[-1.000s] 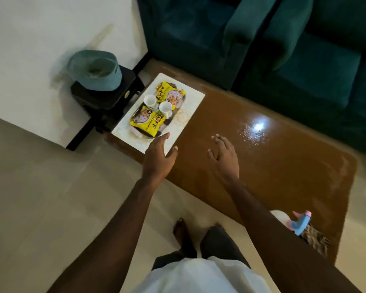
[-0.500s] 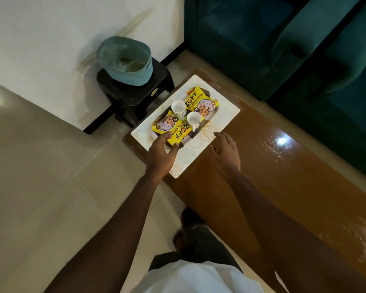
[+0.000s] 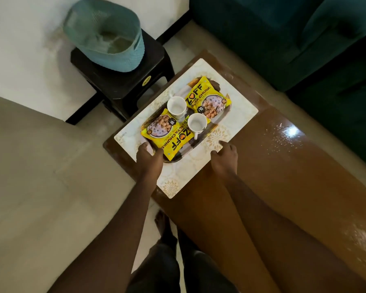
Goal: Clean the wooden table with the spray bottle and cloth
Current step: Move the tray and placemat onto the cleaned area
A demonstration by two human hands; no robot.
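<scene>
Both hands have advanced onto the cream floral placemat [image 3: 230, 115] at the end of the glossy brown wooden table [image 3: 283, 176]. The left hand [image 3: 149, 160] curls its fingers on the dark oval tray [image 3: 217, 126] rim; the right hand [image 3: 224, 158] rests loosely bent, gripping nothing. Clearing precedes cleaning: the next move likely needs both hands lifting the tray level; spray bottle and cloth are out of view.

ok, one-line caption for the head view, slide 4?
Both hands, left and right, reach the oval tray of yellow snack packets on the glossy brown wooden table.

left hand [image 3: 149, 160] — fingers curled | right hand [image 3: 224, 158] (knuckles up) — curled
</scene>
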